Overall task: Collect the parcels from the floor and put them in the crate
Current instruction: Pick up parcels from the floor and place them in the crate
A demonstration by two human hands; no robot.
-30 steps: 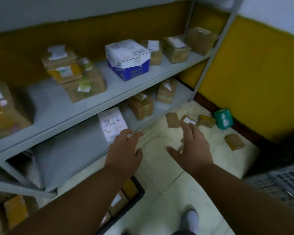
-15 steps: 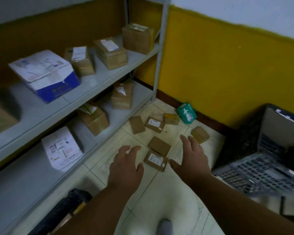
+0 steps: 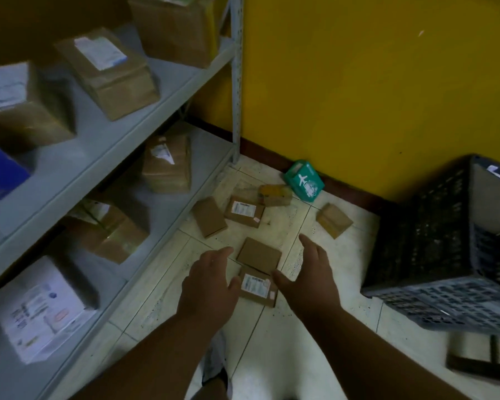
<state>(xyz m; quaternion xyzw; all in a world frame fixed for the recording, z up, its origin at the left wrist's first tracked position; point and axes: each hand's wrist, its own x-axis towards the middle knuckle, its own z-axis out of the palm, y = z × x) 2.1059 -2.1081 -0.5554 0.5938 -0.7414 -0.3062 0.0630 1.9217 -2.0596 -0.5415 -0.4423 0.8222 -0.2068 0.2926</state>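
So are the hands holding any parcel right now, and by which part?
Nothing is held. The left hand and right hand are open, either side of a labelled parcel lying on the floor.

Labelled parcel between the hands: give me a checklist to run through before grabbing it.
1. Both hands empty and open, left hand, right hand: ok.
2. Hands either side of the labelled parcel: ok.
3. Nothing lying on it: cannot tell; the plain parcel touches or overlaps its far edge.
4. Crate close on the right: ok.
5. Room in the crate: cannot tell.
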